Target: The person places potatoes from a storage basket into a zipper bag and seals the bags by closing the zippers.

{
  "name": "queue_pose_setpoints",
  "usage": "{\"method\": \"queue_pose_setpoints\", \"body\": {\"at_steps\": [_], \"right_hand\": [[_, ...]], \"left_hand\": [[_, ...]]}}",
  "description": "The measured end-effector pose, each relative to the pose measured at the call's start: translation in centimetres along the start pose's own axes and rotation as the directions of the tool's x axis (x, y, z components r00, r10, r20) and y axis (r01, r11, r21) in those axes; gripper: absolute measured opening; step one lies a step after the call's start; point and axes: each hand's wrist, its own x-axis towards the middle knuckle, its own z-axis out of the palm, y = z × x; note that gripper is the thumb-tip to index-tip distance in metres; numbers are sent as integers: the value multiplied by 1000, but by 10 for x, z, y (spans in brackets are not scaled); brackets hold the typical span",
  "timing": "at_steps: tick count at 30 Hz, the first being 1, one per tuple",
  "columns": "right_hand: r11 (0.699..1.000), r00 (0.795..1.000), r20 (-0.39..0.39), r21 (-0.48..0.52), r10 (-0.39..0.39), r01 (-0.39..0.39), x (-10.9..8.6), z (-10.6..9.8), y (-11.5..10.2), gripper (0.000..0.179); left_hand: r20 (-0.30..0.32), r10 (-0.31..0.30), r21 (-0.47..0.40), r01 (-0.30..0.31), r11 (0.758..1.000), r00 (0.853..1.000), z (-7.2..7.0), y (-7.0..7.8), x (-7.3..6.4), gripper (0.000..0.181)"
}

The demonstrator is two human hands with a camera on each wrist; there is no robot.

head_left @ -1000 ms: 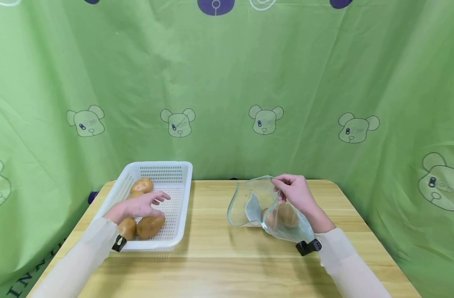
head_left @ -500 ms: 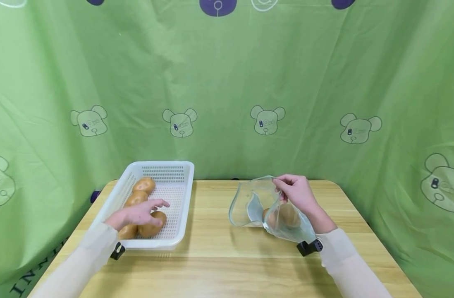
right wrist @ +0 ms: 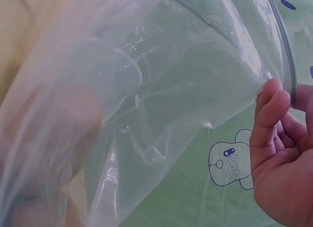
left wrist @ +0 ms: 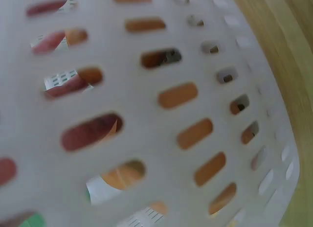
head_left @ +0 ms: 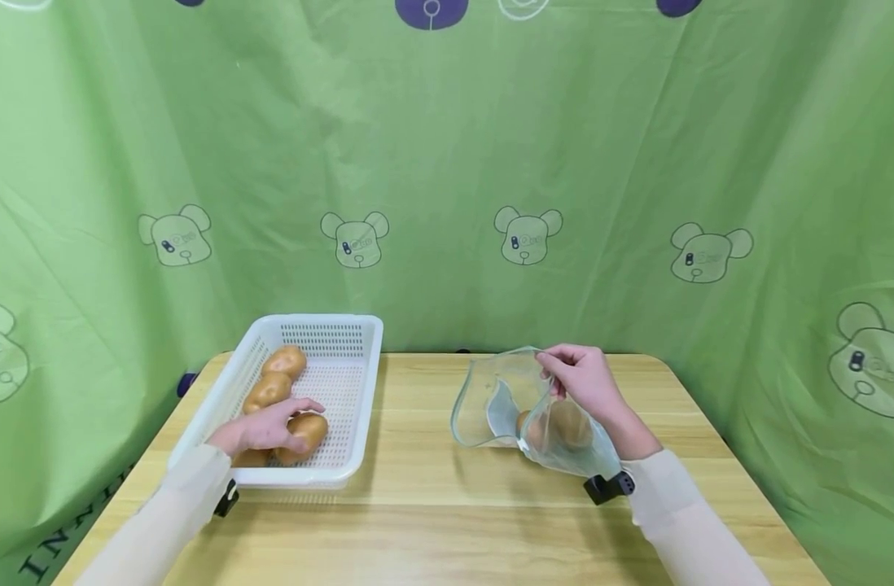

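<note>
My left hand [head_left: 266, 427] is inside a white slotted plastic basket [head_left: 374, 358], its thumb and fingers curved round a brown potato [head_left: 311, 431] near the front. Other potatoes, such as one potato [head_left: 284, 361] at the back, lie along the basket's left side. In the left wrist view the basket wall [left wrist: 146, 104] fills most of the picture, with brown showing through its slots. My right hand [head_left: 582, 378] pinches the rim of a clear zip bag [head_left: 501, 411], keeping its mouth spread towards the left. Potatoes [head_left: 567, 425] show through the bag's film.
Both the basket and the bag are on a light wooden table [head_left: 418, 480], apart from each other. A green curtain [head_left: 447, 163] with bear prints hangs behind and at both sides. Each wrist wears a small black camera [head_left: 610, 488].
My left hand has come down from above the potatoes to the front one, with thumb and fingers now round it. The right hand and the bag have stayed in place.
</note>
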Motion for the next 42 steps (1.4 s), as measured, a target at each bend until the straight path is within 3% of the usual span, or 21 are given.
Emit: {"method": "queue_pose_setpoints", "body": {"at_steps": [5, 12, 18, 26, 32, 37, 42], "right_hand": [[1000, 1000, 16, 13, 11, -11, 3, 1, 2, 21], [1000, 1000, 25, 12, 8, -8, 5, 4, 4, 22], [1000, 1000, 12, 4, -7, 7, 2, 4, 1, 25], [1000, 1000, 13, -4, 7, -6, 1, 4, 1, 24], [1000, 1000, 20, 14, 20, -20, 1, 3, 1, 22], [1000, 1000, 25, 7, 14, -14, -4, 4, -13, 20], [1000, 1000, 7, 2, -1, 1, 1, 3, 1, 24]], "left_hand": [[15, -1, -6, 1, 1000, 1000, -1, -5, 1, 62], [50, -68, -38, 70, 997, 996, 1, -8, 3, 67], [60, -115, 2, 115, 993, 992, 3, -5, 3, 73], [16, -105, 71, 103, 992, 994, 5, -6, 4, 76], [-40, -121, -15, 121, 993, 992, 2, -4, 4, 77], [-60, -137, -114, 130, 985, 989, -3, 3, 3, 76], [-49, -126, -180, 115, 977, 991, -9, 14, 1, 76]]}}
